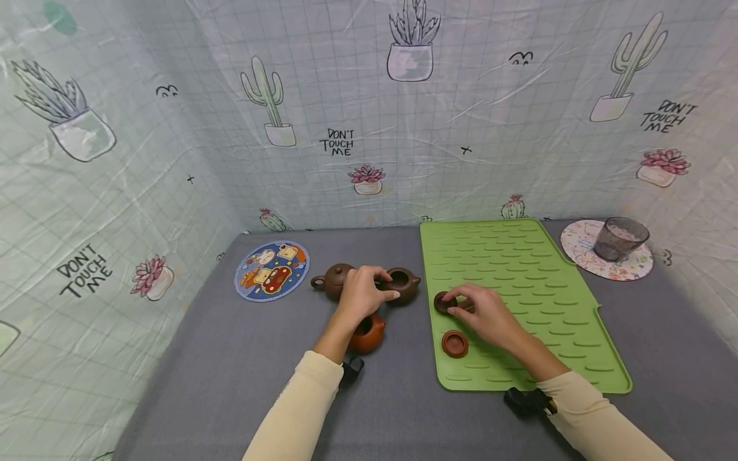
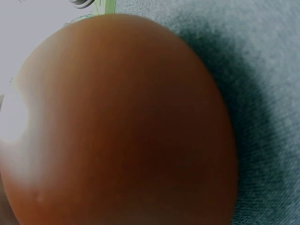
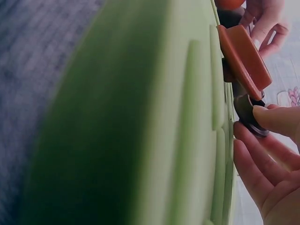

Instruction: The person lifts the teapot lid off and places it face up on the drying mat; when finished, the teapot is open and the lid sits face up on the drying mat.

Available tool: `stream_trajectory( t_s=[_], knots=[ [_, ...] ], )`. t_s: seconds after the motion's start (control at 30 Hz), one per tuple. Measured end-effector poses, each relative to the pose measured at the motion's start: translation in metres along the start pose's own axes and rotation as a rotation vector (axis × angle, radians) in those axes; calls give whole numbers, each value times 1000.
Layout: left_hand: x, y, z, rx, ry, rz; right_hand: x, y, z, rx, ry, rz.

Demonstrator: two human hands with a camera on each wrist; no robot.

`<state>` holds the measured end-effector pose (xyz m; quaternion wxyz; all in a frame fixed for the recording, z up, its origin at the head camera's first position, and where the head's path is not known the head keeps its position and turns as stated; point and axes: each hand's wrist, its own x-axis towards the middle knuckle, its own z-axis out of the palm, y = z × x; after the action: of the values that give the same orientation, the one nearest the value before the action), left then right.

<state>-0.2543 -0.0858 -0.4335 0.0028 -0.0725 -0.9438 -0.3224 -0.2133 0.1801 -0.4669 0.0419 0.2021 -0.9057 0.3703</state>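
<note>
My left hand (image 1: 363, 294) pinches the left side of a dark brown lidless teapot (image 1: 406, 291), whose handle is hidden by the fingers. My right hand (image 1: 487, 317) pinches a small dark brown teapot lid (image 1: 442, 303) at the green mat's left edge; the right wrist view shows thumb and fingers on this lid (image 3: 244, 111). Nearer me on the mat lies a reddish-brown lid (image 1: 455, 344), underside up. Below the left wrist, an orange-brown open teapot (image 1: 371, 336) is partly covered by the arm. It fills the left wrist view as a blurred rounded body (image 2: 117, 117).
Another brown teapot (image 1: 334, 282), with its lid on, stands left of the left hand. The ribbed green mat (image 1: 519, 269) covers the table's right part. A blue patterned round mat (image 1: 245, 282) lies at back left. A smoky glass (image 1: 619, 240) stands on a floral coaster (image 1: 579, 237) at back right.
</note>
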Motion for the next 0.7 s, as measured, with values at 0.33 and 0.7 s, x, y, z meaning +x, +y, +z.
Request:
stream_trajectory(
  t_s=[0.33,0.7],
  knots=[
    [-1,1,0,-1,8,4,2,-2,-3,-12,-50,52],
    [-1,1,0,-7,5,-2,8,-1,-7,-99,-38,47]
  ],
)
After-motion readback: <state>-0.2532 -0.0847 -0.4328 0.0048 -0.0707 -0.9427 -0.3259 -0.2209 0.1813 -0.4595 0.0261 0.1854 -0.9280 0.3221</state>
